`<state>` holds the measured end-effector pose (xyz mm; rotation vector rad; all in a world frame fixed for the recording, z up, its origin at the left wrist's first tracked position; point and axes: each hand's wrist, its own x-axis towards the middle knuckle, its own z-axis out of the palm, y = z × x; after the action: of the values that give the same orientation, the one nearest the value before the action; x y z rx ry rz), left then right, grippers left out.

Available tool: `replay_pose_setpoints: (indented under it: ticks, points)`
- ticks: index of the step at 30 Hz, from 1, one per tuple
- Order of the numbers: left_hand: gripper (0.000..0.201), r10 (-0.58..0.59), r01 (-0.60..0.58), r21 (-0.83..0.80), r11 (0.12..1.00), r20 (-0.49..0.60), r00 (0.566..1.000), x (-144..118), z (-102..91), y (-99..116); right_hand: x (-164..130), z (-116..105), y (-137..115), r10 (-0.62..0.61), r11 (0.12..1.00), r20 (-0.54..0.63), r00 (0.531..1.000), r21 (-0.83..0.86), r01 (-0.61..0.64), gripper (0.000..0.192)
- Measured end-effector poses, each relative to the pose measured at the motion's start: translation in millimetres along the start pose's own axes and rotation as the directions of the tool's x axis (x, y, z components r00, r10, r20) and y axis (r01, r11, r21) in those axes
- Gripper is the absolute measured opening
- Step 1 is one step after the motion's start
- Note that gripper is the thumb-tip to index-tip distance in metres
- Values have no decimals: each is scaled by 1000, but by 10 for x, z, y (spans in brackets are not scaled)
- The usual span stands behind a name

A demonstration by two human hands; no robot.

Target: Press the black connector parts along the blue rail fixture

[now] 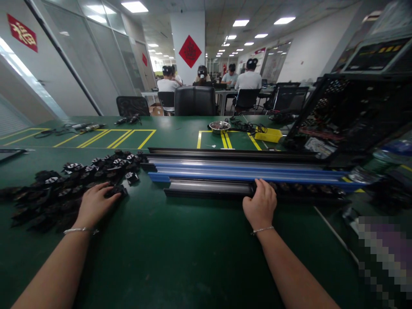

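At the edge of a loose pile of small black parts (pixel 67 180) on the left, my left hand (pixel 95 201) closes thumb and fingers on one small black part (pixel 119 191). My right hand (pixel 261 201) is over the nearest black channel rail (pixel 209 187), its fingers curled round a dark part (pixel 253 188) sitting in the groove. To the right of that hand, a row of similar black parts (pixel 309 189) fills the rail. Left of it, the groove shows bare metallic grey. Behind lie blue rails (pixel 225 174) and another black rail (pixel 225 153), all parallel.
A metal bowl (pixel 219 126), a yellow tray (pixel 268 134) and tangled black cables (pixel 244 125) are toward the back. Tools with cords (pixel 85 127) lie at the far left. A large black perforated case (pixel 334 111) stands at right. Several people sit beyond the green table (pixel 180 257).
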<state>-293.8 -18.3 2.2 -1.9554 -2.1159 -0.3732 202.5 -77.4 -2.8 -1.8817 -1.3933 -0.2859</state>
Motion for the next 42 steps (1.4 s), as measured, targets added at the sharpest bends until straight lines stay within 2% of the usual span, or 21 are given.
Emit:
replay_pose_setpoints:
  ticks: [3, 6, 9, 12, 16, 20, 23, 27, 30, 32, 35, 38, 42]
  points:
    - [46, -57, 58, 14, 998, -59, 997, -36, -5, 148, -11, -13, -21, -1, 998, 28, 1000, -65, 3, 54]
    - [52, -58, 52, -38, 998, -184, 981, -88, -45, 341, -30, -6, -58, -29, 996, 34, 999, -82, 32, 55]
    - [49, 26, -55, -93, 994, -289, 957, -160, -91, 627, -50, 9, -94, -68, 995, 36, 997, -65, 71, 55]
    - [45, 144, -202, -151, 968, -328, 934, -241, -108, 1013, -64, 25, -119, -140, 990, 49, 989, -3, 140, 55]
    - [45, 371, -437, -220, 872, -286, 884, -342, -93, 1568, -84, 39, -141, -220, 973, 47, 974, 88, 216, 56]
    - [43, 455, -533, -306, 789, -291, 841, -419, -103, 2054, -99, 40, -156, -217, 964, 58, 974, 169, 204, 57]
    - [43, 482, -553, -390, 736, -272, 833, -440, -135, 2425, -96, 48, -153, -190, 962, 63, 980, 213, 173, 60]
    - [47, 514, -553, -508, 661, -231, 826, -393, -159, 3030, -76, 72, -118, -170, 961, 31, 985, 228, 159, 61]
    - [53, 536, -525, -565, 637, -165, 828, -336, -161, 3474, -54, 81, -72, -121, 980, 14, 993, 163, 117, 57]
    - [52, 565, -525, -582, 620, -133, 814, -307, -166, 3681, -42, 82, -44, -69, 992, 11, 998, 110, 67, 55]
    - [43, 550, -486, -595, 640, -88, 831, -280, -178, 3815, -32, 88, -27, -23, 997, 27, 999, 75, 21, 54]
    - [34, 521, -438, -611, 659, -50, 852, -263, -179, 3812, -34, 101, -38, -10, 998, 52, 999, 60, 7, 54]
    - [31, 521, -424, -622, 658, -32, 853, -244, -171, 3779, -41, 107, -45, -3, 999, 60, 998, 42, 0, 54]
